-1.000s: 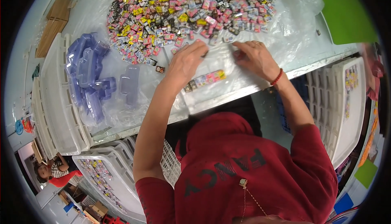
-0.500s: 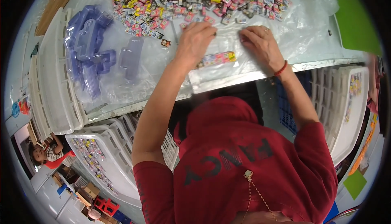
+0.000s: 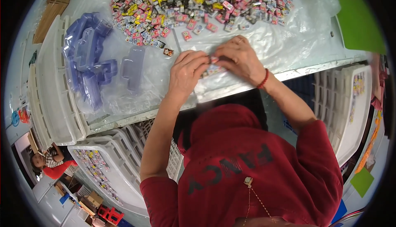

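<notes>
pinched nearly closed, our right hand [image 3: 240, 56] holds a small pink block [image 3: 214, 59] — left hand [image 3: 186, 72] beside it, hold unclear — near the block row [image 3: 212, 70]; we do best with light, square pressure.

From the wearer's head, through the left of two side-by-side fisheye lenses, we look steeply down past a red shirt [image 3: 247, 140] at the bench [image 3: 307, 43], facing from its front edge toward its far side. We are close above it: the left hand [image 3: 187, 71] and right hand [image 3: 240, 58] fall near mid-frame, the front edge slants up rightward, and the upper rim crops the bench's far side.
</notes>
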`<state>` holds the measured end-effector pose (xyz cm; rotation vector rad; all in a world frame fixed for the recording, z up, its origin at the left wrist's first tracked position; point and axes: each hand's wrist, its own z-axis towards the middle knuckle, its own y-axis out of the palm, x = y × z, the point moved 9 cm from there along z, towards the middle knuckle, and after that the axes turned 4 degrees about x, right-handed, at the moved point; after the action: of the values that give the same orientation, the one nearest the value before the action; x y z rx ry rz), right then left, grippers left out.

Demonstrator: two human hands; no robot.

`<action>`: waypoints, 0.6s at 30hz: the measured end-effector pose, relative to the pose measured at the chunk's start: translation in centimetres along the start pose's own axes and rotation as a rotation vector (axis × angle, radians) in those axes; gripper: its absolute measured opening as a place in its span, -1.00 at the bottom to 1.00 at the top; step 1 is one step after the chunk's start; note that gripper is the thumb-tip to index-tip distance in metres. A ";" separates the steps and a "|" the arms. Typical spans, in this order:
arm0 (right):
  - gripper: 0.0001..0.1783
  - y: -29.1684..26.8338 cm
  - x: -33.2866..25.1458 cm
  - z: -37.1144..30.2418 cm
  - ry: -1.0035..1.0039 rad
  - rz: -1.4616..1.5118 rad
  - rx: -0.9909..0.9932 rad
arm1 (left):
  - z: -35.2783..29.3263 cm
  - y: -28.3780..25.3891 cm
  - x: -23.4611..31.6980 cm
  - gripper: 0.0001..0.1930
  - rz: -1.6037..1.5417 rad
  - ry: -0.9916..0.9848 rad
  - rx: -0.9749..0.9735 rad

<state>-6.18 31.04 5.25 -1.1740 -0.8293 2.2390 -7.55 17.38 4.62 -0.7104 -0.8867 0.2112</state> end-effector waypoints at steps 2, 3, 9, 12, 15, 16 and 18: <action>-0.73 0.1 -0.2 -0.1 0.009 -0.006 0.013 | -0.2 0.2 -0.1 -0.82 -0.009 -0.013 0.014; -0.74 0.1 -0.2 -0.2 0.018 -0.013 0.026 | -0.3 0.1 -0.1 -0.82 -0.018 -0.025 0.032; -0.80 0.3 0.0 -0.2 0.065 -0.015 0.090 | -0.6 -0.1 0.0 -0.82 -0.007 -0.039 0.114; -0.73 -0.2 -0.6 -0.3 0.040 -0.046 0.122 | -0.7 0.0 0.4 -0.81 0.002 -0.040 0.149; -0.75 -0.1 -0.8 -0.6 0.073 -0.049 0.151 | -0.8 -0.1 0.4 -0.82 -0.001 -0.067 0.150; -0.75 -0.1 -0.6 -0.6 0.092 -0.031 0.157 | -0.8 0.0 0.3 -0.84 -0.005 -0.081 0.139; -0.76 -0.8 -1.3 -0.4 0.007 -0.087 0.158 | -1.0 -0.1 0.3 -0.84 -0.006 -0.083 0.142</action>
<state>-5.08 30.84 6.33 -1.0521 -0.6732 2.1842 -6.65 16.96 4.44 -0.5700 -0.9426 0.2973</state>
